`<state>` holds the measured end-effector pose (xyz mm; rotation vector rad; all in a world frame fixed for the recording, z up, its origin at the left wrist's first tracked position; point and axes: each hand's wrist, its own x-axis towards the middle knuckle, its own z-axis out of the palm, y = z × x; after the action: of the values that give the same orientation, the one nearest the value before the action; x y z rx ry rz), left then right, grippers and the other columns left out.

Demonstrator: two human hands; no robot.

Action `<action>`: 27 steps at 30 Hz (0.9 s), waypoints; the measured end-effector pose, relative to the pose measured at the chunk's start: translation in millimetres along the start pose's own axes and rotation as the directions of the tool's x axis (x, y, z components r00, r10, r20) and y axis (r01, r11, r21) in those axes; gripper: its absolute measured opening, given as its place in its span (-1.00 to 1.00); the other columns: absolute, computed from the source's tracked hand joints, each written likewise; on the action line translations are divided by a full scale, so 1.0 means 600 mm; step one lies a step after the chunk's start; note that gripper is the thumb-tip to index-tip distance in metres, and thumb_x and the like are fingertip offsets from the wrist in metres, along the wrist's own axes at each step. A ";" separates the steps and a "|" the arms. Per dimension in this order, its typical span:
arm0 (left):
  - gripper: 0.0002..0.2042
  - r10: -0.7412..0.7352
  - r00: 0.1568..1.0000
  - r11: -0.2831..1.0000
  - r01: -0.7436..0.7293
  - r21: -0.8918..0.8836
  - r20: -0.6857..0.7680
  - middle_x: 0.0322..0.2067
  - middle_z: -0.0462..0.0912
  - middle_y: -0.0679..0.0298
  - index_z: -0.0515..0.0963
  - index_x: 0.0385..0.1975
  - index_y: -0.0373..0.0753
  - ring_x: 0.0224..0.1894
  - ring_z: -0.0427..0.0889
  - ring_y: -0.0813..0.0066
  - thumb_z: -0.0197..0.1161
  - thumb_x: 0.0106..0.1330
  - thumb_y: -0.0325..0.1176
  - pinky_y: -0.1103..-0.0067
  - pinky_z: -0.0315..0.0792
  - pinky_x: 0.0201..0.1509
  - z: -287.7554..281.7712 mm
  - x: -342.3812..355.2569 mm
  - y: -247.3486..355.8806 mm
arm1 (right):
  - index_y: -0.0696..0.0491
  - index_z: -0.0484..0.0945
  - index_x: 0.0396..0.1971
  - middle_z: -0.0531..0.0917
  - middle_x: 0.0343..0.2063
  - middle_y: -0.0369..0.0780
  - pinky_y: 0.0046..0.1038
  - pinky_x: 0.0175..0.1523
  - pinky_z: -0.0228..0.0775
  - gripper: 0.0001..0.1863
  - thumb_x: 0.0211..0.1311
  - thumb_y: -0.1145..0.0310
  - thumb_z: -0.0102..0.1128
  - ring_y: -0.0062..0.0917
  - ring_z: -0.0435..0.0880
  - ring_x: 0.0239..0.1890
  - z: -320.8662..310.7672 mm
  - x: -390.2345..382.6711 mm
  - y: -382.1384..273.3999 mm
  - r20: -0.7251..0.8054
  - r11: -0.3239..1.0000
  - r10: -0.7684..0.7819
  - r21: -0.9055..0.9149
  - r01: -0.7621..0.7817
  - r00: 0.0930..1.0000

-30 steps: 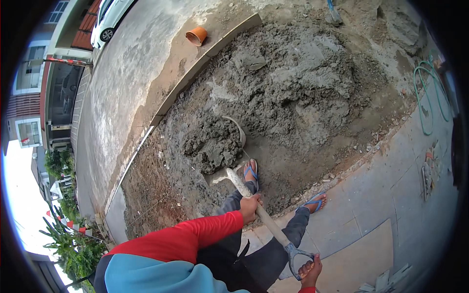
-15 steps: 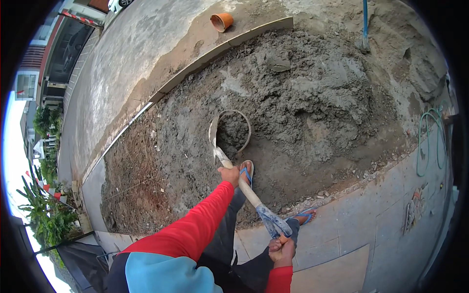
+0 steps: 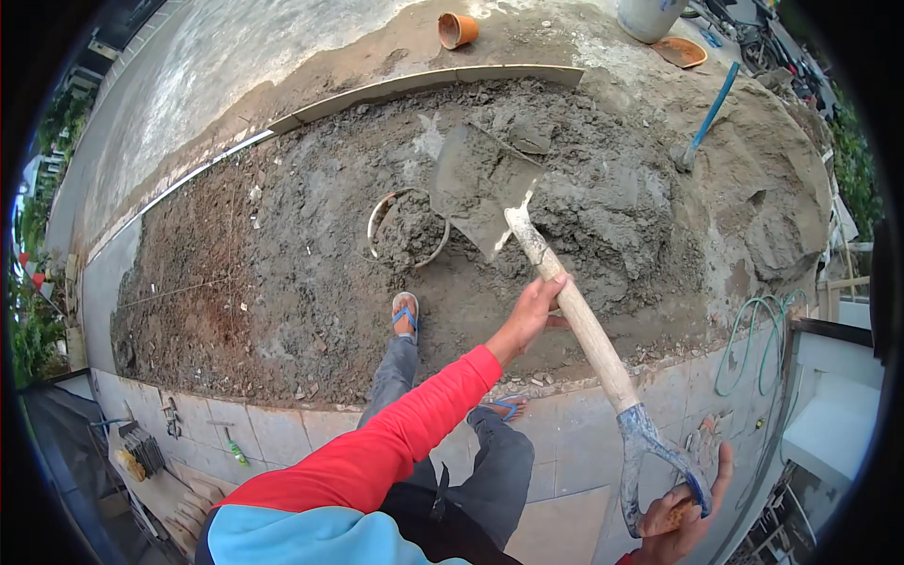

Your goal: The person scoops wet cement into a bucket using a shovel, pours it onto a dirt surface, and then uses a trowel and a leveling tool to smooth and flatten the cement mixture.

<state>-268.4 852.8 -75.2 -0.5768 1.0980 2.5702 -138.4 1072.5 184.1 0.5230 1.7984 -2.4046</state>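
"Where is the shovel [image 3: 591, 337] held?"

"Toward five o'clock, its grip [image 3: 638, 441] is met by the right hand [image 3: 673, 527], one finger straightened; whether the others are closed cannot be told. Toward four, the shaft [image 3: 612, 379] is loosely wrapped by the left hand [image 3: 530, 316]."

"And its handling?"

"Stiff, probably blade-heavy, slippery where smeared; best held at grip and mid-shaft."

"What is obscured?"

"At twelve, the blade [image 3: 473, 184] is blended into similarly grey mortar [image 3: 617, 221]; any load is hard to judge. At eight o'clock from it, the bucket [image 3: 377, 213] is hidden below its rim."

Hands [image 3: 533, 315] on shovel [image 3: 589, 341]; bucket [image 3: 375, 229] near blade [image 3: 476, 193].
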 end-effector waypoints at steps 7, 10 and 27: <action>-0.60 -0.218 0.899 0.872 0.004 0.490 0.381 -0.16 0.56 0.27 0.38 0.10 -0.26 -0.16 0.57 0.54 0.11 0.37 -0.17 0.56 0.49 -0.17 -0.106 -0.086 -0.056 | 0.14 0.48 -0.16 0.61 -0.52 -0.10 -0.37 -0.48 0.37 -0.58 0.01 0.27 0.37 -0.25 0.60 -0.58 0.182 0.308 0.112 0.762 -0.179 -0.120 -0.647 0.741 0.636; -0.65 -0.256 0.963 0.798 0.162 0.581 0.084 -0.36 0.64 0.21 0.47 -0.05 -0.30 -0.33 0.62 0.53 0.17 0.31 -0.19 0.56 0.47 -0.29 -0.334 -0.163 -0.112 | 0.06 0.42 -0.31 0.57 -0.68 -0.09 -0.16 -0.49 0.39 -0.58 0.08 0.02 0.26 -0.11 0.59 -0.59 0.191 0.550 0.217 0.665 -0.451 -0.185 -0.711 0.539 0.723; -0.85 -0.257 0.140 0.605 0.795 -0.046 -0.956 -0.48 0.57 0.22 0.44 -0.24 -0.21 -0.51 0.61 0.43 -0.01 0.29 -0.34 0.50 0.41 -0.55 -0.866 -0.968 0.205 | 0.39 0.51 -0.23 0.59 -0.29 0.12 -0.33 -0.11 0.37 -0.29 -0.14 0.00 0.46 -0.15 0.59 -0.23 0.279 0.672 -0.114 0.381 -0.468 -0.423 -0.869 0.162 0.822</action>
<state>320.3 328.1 -55.4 -1.9655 1.3354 1.0209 -570.8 986.4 156.8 -0.1886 3.3502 0.2532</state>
